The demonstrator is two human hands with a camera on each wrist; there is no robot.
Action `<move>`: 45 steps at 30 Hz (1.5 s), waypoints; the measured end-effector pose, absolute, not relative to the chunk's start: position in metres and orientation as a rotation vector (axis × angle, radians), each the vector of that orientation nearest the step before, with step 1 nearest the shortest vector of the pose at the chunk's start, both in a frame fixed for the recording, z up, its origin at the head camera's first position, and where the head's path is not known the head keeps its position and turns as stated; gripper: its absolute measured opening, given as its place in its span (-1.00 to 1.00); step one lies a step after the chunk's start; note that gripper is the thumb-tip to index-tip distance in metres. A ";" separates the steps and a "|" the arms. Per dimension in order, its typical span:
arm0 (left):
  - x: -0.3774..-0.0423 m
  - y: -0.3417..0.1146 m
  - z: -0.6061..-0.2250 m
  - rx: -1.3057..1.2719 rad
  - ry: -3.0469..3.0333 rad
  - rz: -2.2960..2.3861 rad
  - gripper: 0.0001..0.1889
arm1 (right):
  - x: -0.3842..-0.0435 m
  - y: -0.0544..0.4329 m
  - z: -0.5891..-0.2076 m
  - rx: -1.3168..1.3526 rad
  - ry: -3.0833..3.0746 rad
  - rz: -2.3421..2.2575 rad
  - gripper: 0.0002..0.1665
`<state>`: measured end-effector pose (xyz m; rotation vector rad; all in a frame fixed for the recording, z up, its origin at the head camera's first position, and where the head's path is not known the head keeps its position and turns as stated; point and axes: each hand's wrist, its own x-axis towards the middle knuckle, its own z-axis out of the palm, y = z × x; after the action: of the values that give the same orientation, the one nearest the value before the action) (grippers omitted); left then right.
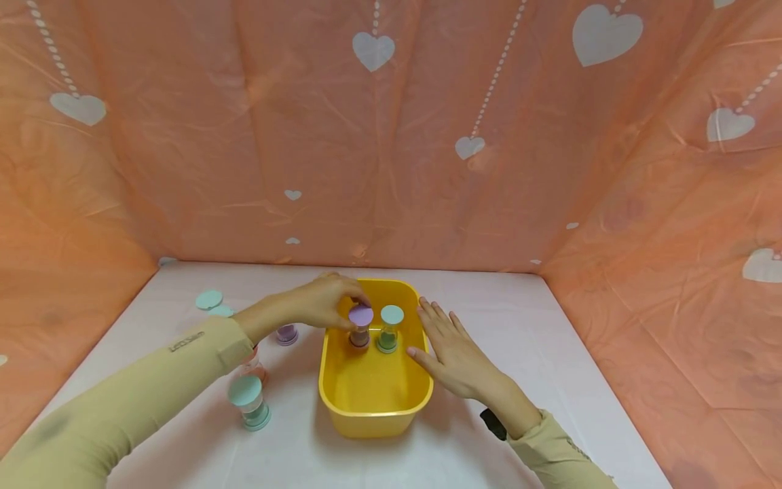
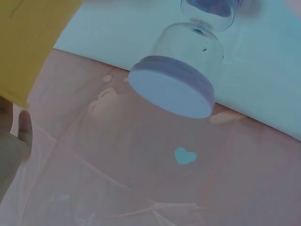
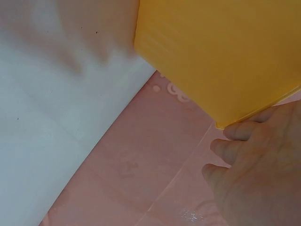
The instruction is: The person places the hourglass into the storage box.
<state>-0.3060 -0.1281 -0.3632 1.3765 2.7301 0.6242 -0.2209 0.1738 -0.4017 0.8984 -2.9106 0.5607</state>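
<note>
White-covered table [image 1: 495, 305], coral heart-print backdrop [image 1: 421, 204]. Left hand [image 1: 322, 303] pinches purple-capped hourglass [image 1: 361, 315] inside yellow bin [image 1: 373, 426], beside mint-capped hourglass [image 1: 392, 315]; outstretched right hand [image 1: 455, 356] touches the bin. Step appears to be placement; next move probably calls for steady, upright release.

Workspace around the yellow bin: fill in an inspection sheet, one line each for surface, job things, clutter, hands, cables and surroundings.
Surface: white table, shadows around the bin.
Job things: yellow bin holding a mint-capped timer, upright, and a purple-capped timer; whether the purple-capped one touches the floor is unclear. At least five more timers left of the bin, some partly hidden by the left arm.
Clutter: nothing seen.
Hands: left hand pinches the purple-capped timer; right hand, fingers extended, lies along the bin's right rim.
Cables: nothing seen.
Surroundings: orange-pink backdrop with white hearts behind and at both sides.
</note>
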 end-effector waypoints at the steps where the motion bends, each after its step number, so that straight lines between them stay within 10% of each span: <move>1: -0.306 -0.127 -0.364 1.357 2.738 0.598 -0.63 | -0.221 0.174 -0.402 0.897 -2.909 0.560 -0.04; 45: -0.285 -0.130 -0.350 1.312 2.794 0.623 -0.64 | -0.219 0.173 -0.402 0.901 -2.908 0.578 -0.04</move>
<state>-0.2849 -0.1297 -0.3503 1.3122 2.7940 0.6228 -0.2193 0.1733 -0.4021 0.9010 -2.9083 0.5775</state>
